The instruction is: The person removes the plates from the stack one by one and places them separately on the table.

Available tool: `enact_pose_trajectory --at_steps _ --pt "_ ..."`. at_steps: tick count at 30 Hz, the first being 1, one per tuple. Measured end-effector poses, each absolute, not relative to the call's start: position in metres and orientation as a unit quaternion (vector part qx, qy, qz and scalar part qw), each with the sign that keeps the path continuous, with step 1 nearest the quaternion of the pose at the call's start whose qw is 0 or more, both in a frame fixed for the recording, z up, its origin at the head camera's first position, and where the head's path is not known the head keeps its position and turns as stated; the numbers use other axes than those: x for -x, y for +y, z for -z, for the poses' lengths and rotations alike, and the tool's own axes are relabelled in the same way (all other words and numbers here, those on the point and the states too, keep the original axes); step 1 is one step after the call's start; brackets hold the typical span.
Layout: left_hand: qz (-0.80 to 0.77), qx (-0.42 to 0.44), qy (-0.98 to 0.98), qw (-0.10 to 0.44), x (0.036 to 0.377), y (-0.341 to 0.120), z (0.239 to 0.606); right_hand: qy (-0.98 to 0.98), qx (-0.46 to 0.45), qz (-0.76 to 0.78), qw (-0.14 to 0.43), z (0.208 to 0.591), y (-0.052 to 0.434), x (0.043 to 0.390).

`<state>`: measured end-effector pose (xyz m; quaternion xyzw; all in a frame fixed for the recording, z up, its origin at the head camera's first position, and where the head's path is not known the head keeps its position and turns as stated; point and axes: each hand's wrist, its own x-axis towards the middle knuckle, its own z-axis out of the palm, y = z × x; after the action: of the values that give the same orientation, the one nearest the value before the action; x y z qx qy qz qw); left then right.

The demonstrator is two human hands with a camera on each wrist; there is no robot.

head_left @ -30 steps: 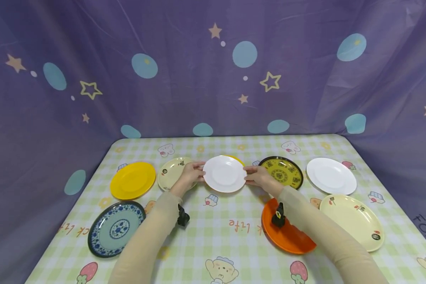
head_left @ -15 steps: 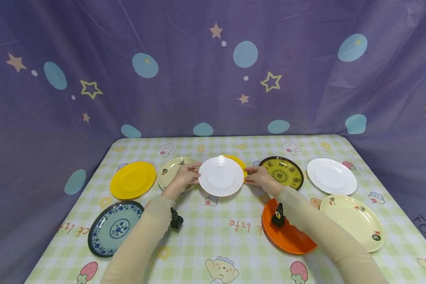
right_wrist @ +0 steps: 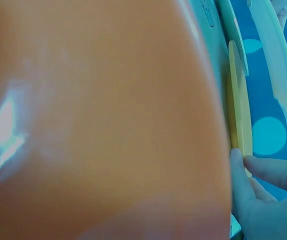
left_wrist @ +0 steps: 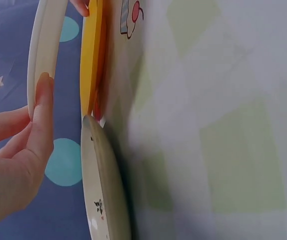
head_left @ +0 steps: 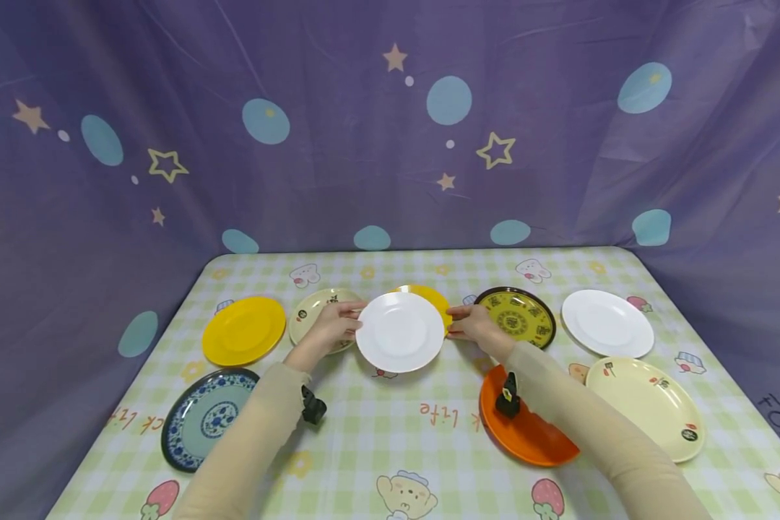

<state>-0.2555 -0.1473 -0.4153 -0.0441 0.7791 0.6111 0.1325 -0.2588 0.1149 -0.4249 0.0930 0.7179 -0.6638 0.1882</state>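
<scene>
Near the middle of the table, my left hand pinches the left rim of a round white plate. In the left wrist view this white plate is raised above the tabletop, thumb on one face and fingers on the other. A yellow plate lies lower, behind and partly hidden by it. My right hand pinches the right edge of that yellow plate, as the right wrist view shows, and is apart from the white plate. Below the left hand is a cream plate with small dark prints.
On the left lie another yellow plate and a blue-patterned plate. To the right are a dark-rimmed olive plate, a white plate, a cream oval plate and, under the right forearm, an orange plate. A purple curtain stands behind.
The left hand has drawn the white plate left and toward me, uncovering more of the yellow plate behind. The right hand stays in place, now apart from the white plate.
</scene>
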Motion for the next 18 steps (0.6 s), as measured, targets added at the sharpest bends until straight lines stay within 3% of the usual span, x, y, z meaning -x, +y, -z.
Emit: enact_pose_trajectory --at_steps 5,18 --pt "-0.602 0.039 0.786 0.131 0.252 -0.152 0.412 0.718 -0.091 0.665 0.184 0.444 0.119 0.270" --pt "-0.566 0.005 0.812 0.141 0.239 -0.174 0.404 0.719 -0.100 0.663 0.182 0.446 0.118 0.272"
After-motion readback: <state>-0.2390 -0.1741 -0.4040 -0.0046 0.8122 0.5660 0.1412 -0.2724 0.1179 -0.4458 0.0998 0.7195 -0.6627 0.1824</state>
